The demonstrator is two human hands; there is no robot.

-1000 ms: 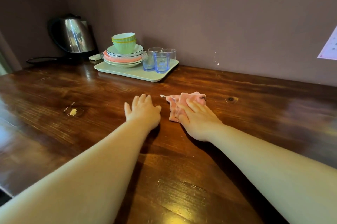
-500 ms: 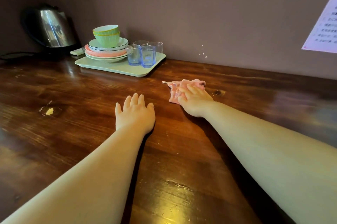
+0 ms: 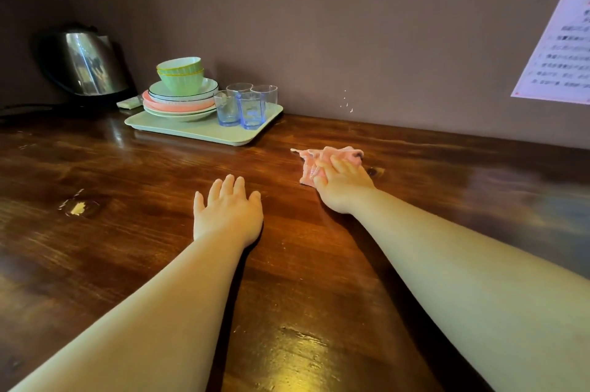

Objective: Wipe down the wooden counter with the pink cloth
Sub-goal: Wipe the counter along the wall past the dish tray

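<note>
Since prev. frame, right hand [image 3: 343, 185], fingers flat, pushes pink cloth [image 3: 322, 158] farther along wooden counter [image 3: 134, 187] toward wall; left hand [image 3: 228, 213] flat, holds nothing; wipe ongoing.

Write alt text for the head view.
A person's right hand presses a pink cloth onto a wooden counter; the left hand rests flat beside it. Behind sit a tray of dishes and a kettle.

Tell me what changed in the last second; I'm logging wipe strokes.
The right hand pushed the pink cloth away from the left hand, toward the wall. The left hand stayed flat on the counter; the tray of dishes went untouched.
</note>
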